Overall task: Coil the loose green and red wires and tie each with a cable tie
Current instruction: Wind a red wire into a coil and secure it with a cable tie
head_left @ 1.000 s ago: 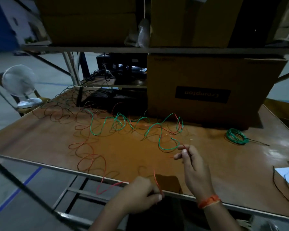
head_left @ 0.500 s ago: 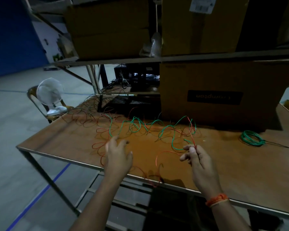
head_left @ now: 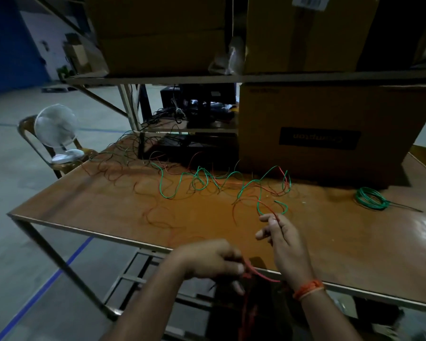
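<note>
Head view, dim light. Left hand [head_left: 213, 260] sits at the near edge of the counter [head_left: 108, 207], forearm coming up from the lower left, knuckles up. Its fingers [head_left: 237, 286] are curled around a stretch of red wire [head_left: 258, 275] that bends out to the right just past the thumb; below the hand, more red wire hangs off the counter edge in shadow, detail unclear.

Right hand [head_left: 282, 238] is over the counter, further in than the left, forearm rising from the lower right, an orange wristband [head_left: 308, 289] at the wrist. Thumb and forefinger pinch the red wire at the top of the hand; the remaining fingers are loosely bent. The wire runs from this pinch up into the loose tangle.

Loose green wire [head_left: 202, 179] lies in open waves across the middle of the counter, uncoiled, crossed by thin red strands. One green loop ends just beyond the right hand's fingertips.

A coiled green wire [head_left: 370, 198] lies on the right part of the counter, well apart from both hands, a dark tail trailing to its right.

Cardboard box [head_left: 330, 134] stands at the back of the counter behind the tangle. A small white fan [head_left: 56, 125] rests on a chair [head_left: 26, 124] off the left end.
</note>
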Available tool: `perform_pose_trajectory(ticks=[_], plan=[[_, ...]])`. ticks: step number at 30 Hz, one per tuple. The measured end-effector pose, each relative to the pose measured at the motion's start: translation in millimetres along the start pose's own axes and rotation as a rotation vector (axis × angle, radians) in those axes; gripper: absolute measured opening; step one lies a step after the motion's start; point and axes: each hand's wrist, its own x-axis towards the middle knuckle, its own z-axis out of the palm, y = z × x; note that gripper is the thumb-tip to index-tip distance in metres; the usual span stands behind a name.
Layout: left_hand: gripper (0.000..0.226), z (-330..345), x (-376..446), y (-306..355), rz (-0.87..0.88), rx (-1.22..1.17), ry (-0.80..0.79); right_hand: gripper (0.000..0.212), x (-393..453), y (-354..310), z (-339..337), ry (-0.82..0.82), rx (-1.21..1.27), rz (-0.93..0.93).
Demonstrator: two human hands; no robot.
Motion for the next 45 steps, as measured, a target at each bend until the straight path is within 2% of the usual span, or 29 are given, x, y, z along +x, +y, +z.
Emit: perform_pose_trajectory(ticks=[1,3,6,10,14,18,21,23,25,27,29,31,32,34,36,37,39,41,45], plan=[[0.025,-4,0,6,0.028,0.083,0.087,0.026,1,-1,0,0.007,0.003,0.007],[0.026,-18,1,11,0.042,0.266,0.388,0.026,1,-1,0,0.020,-0.006,0.021],[0.023,-32,-1,5,0.051,0.227,0.696,0.027,1,1,-3,0.036,-0.029,0.045],[0.015,-47,12,-12,-0.003,0.178,0.947,0.027,1,6,-2,0.046,-0.038,0.079],[0.021,-64,32,-44,-0.142,0.232,1.083,0.028,5,-3,-1,0.027,-0.045,0.104],[0.038,-77,33,-66,-0.331,0.254,1.122,0.028,16,-14,1,0.009,-0.133,0.072],[0.055,-86,33,-71,-0.467,0.217,0.934,0.027,28,-20,5,0.011,-0.156,0.070],[0.053,-86,36,-66,-0.421,0.262,0.786,0.027,33,-23,7,0.010,-0.156,0.056],[0.036,-79,37,-56,-0.363,0.321,0.699,0.028,35,-26,9,0.005,-0.165,0.043],[0.018,-68,36,-40,-0.255,0.148,0.526,0.028,36,-28,11,0.004,-0.166,0.032],[0.013,-56,25,-11,-0.087,-0.092,0.287,0.028,37,-28,11,0.007,-0.173,0.029],[0.015,-54,15,9,0.038,-0.243,0.206,0.028,38,-27,11,0.003,-0.173,0.030],[0.015,-59,15,11,0.047,-0.272,0.264,0.028,37,-26,11,0.005,-0.173,0.034],[0.020,-72,18,2,-0.012,-0.239,0.552,0.028,36,-24,10,0.013,-0.173,0.043],[0.027,-92,22,-25,-0.155,0.011,0.922,0.027,34,-23,9,0.018,-0.162,0.049],[0.031,-99,22,-41,-0.270,0.171,0.993,0.028,33,-23,9,0.020,-0.159,0.050],[0.042,-107,26,-76,-0.491,0.379,0.901,0.028,31,-22,8,0.024,-0.165,0.054],[0.048,-103,29,-101,-0.588,0.423,0.803,0.029,30,-21,8,0.023,-0.173,0.065],[0.033,-87,32,-117,-0.618,0.385,0.906,0.028,27,-23,8,0.013,-0.155,0.081]])
